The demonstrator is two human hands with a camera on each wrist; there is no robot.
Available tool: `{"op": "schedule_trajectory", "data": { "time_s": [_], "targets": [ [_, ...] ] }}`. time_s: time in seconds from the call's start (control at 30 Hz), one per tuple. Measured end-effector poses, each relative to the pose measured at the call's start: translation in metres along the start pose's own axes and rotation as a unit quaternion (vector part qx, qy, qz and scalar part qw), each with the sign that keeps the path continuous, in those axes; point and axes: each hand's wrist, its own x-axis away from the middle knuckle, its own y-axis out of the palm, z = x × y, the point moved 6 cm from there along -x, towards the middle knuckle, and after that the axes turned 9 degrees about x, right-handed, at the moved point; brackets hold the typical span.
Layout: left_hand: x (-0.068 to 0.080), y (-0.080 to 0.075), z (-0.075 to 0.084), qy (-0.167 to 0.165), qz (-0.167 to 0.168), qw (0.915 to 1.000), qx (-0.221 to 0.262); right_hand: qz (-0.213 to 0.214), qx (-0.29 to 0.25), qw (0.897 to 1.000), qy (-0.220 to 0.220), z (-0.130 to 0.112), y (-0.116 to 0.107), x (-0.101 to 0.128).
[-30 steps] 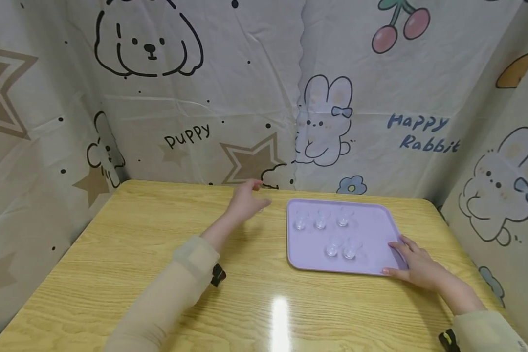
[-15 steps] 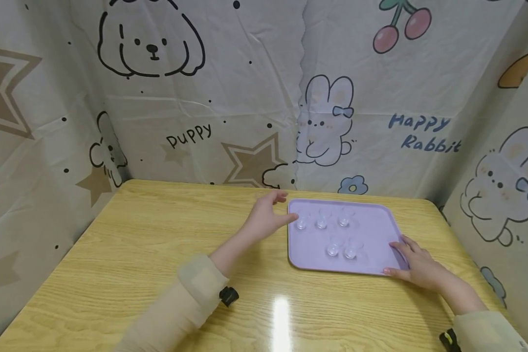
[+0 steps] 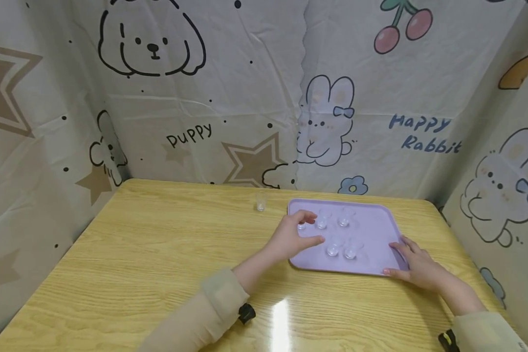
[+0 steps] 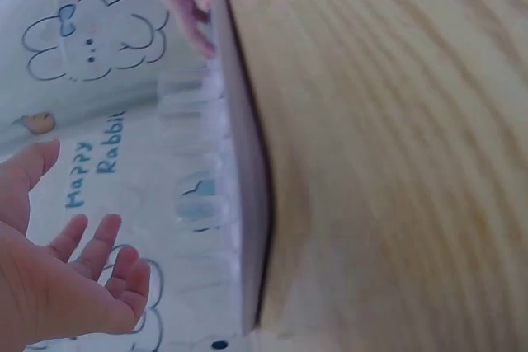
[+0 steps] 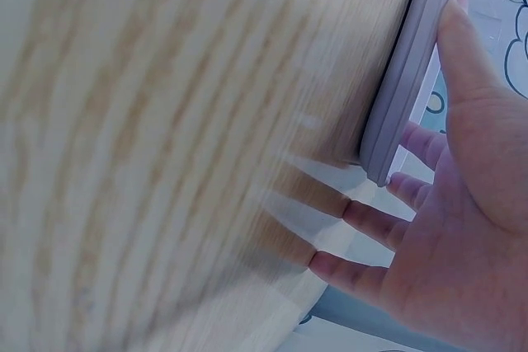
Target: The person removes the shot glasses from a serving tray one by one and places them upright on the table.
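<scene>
Your left hand (image 3: 296,234) hovers over the near-left part of the purple tray (image 3: 378,222), fingers loosely spread, gripping nothing; it is closest to the leftmost small clear cup (image 3: 301,225) of the back row, and contact appears absent, though the head view is too coarse to confirm; four more clear cups (image 3: 333,248) stand on the tray; your right hand (image 3: 415,266) rests flat on the tray's near-right corner, fingers extended; one separate cup (image 3: 260,204) stands on the wooden table (image 3: 136,254), left of the tray.
</scene>
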Motion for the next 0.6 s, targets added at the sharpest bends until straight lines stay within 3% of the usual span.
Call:
{"op": "schedule_trajectory", "data": {
  "time_s": [0.3,0.6],
  "targets": [
    [-0.012,0.031,-0.017,-0.024,-0.052,0.9983,-0.009,-0.003,0.001,1.0,0.003,-0.002,-0.002,0.0],
    [-0.026,0.049,-0.023,-0.054,-0.076,0.9948,-0.042,-0.003,-0.008,1.0,0.001,-0.002,-0.002,0.001]
  ]
}}
